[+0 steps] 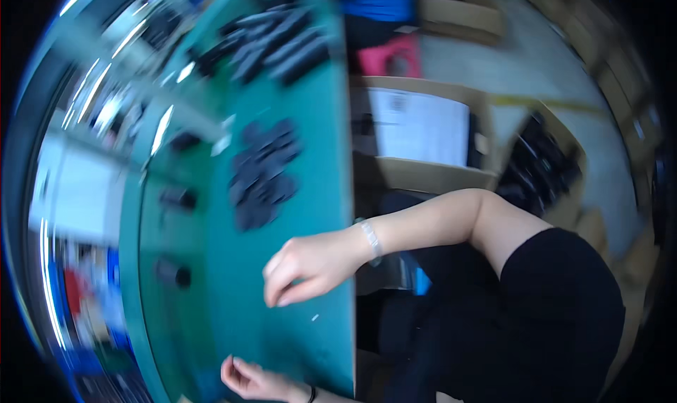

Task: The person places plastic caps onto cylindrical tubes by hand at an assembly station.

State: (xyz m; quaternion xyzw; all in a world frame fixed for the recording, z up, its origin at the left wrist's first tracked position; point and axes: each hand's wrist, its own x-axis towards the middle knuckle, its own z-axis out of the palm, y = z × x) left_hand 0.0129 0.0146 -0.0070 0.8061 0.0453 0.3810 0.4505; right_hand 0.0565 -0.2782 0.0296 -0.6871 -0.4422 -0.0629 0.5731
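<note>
My right hand (303, 269), with a pale band at the wrist, hovers above the green table (317, 177). Its fingers are curled and pressed together; whatever they may hold is hidden. Lower in the view my left hand (254, 380), a dark band at its wrist, is loosely curled with a gap between thumb and fingers, and I see nothing in it. Beyond my right hand lies a spread pile of flat dark rounded pieces (264, 170), apart from the hand. A tiny white scrap (315, 318) sits on the table below it.
Dark cylinders (282, 43) are heaped at the far end. Several dark cylindrical parts (173, 272) stand along the table's left side. To the right are a carton with white paper (423, 124) and a carton of black bagged pieces (539, 163). Another person in blue (384, 1) is near a pink stool (395, 54).
</note>
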